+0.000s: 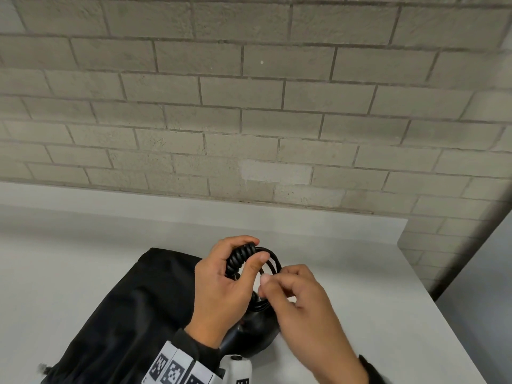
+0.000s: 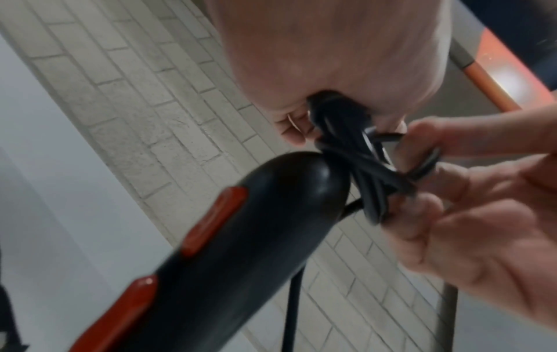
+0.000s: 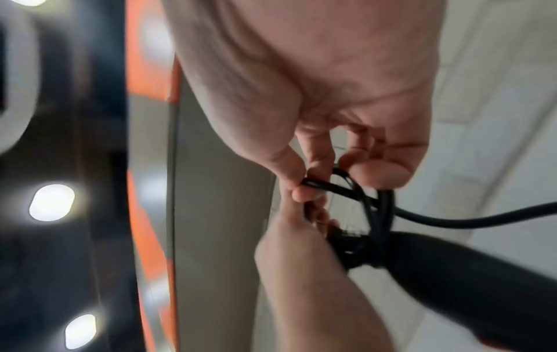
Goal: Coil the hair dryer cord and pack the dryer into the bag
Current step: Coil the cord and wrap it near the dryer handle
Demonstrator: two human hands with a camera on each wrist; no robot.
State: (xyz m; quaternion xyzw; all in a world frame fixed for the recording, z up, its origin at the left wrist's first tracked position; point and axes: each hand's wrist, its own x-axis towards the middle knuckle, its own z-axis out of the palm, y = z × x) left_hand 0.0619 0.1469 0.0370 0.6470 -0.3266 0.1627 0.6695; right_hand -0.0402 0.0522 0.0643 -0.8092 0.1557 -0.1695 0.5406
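Your two hands meet above the tabletop (image 1: pixel 83 245), the left hand (image 1: pixel 221 289) and right hand (image 1: pixel 302 303) almost touching around the cord (image 1: pixel 273 259), so nothing passes between them. The black bag (image 1: pixel 124 306) covers the near left of the tabletop, and the hair dryer (image 1: pixel 255 336) lies just beside it under your wrists. The brick wall (image 1: pixel 249 106) closes off the far edge. You have bare tabletop far left and to the right, up to its right edge.

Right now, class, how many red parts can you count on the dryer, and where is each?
2, both seen in the left wrist view on the dryer: one red part nearer the cord end, another lower along the body. Others may be hidden on the far side.
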